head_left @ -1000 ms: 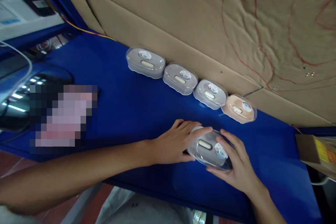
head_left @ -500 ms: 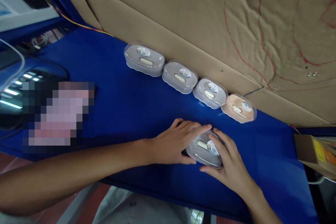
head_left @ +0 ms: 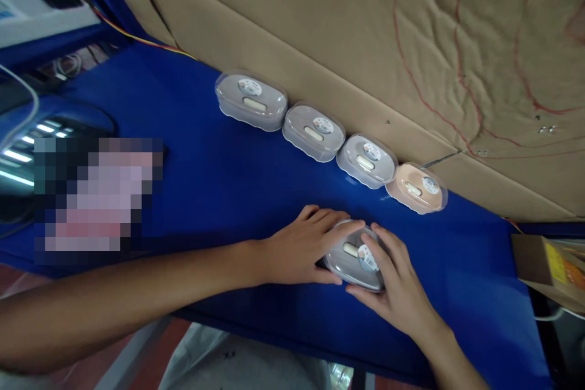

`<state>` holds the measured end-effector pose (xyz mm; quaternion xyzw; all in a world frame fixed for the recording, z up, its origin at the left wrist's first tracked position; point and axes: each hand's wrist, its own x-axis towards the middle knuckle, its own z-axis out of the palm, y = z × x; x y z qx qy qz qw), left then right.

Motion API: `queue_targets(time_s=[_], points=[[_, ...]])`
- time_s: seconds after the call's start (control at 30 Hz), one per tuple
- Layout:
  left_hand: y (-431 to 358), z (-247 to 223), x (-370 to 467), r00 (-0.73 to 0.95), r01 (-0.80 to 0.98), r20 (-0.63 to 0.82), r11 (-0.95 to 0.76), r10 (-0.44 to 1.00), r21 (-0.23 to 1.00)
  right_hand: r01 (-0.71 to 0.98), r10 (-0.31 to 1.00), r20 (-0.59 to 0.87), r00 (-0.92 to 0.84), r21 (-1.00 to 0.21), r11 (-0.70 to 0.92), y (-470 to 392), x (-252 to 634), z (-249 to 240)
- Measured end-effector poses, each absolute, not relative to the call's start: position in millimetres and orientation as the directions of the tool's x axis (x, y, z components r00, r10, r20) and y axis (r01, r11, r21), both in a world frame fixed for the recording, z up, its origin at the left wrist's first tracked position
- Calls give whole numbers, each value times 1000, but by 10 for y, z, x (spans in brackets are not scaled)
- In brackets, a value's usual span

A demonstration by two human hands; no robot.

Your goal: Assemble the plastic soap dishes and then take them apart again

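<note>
Between my hands is a grey soap box (head_left: 343,266) with a clear lid, a pale oblong knob and a round label. My left hand (head_left: 304,248) grips its left end, with a finger stretched over the lid and the thumb along the near side. The right end is held by my right hand (head_left: 397,283), fingers on the far side and lid, thumb at the near edge. Something dark shows beside the box under my left palm; I cannot make out what it is.
Along the cardboard wall (head_left: 292,30) stands a row of several lidded boxes: grey ones (head_left: 256,116) and a peach one (head_left: 418,186) at the right end. A pixelated patch covers something at left on the blue table (head_left: 196,177). A cardboard box (head_left: 534,268) sits at the right edge.
My right hand has shifted very slightly left against the soap box. Both hands keep their hold, and the row by the wall is unchanged.
</note>
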<state>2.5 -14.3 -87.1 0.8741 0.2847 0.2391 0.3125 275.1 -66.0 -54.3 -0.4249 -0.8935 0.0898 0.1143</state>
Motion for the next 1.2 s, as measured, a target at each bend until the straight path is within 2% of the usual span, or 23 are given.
queue_targets(time_s=[0.4, 0.6, 0.73, 0.87, 1.07, 1.2], points=[[-156, -872, 28, 736, 358, 242, -667, 632, 653, 741, 793, 78, -605, -311, 596, -626, 2786, -511], [-203, -850, 24, 758, 407, 240, -728, 606, 552, 808, 857, -76, -510, -384, 447, -615, 3110, -393], [-200, -839, 14, 764, 407, 230, -727, 603, 552, 838, 908, -60, -415, -414, 356, -511, 3577, -354], [-193, -814, 8, 768, 396, 219, -716, 602, 575, 886, 942, -88, -323, -379, 268, -409, 4019, -338], [-210, -780, 16, 779, 427, 205, -741, 592, 518, 940, 964, -157, -216, -299, 162, -421, 4511, -326], [-222, -784, 14, 786, 431, 214, -762, 580, 484, 961, 991, -44, -125, -253, 110, -409, 4945, -420]])
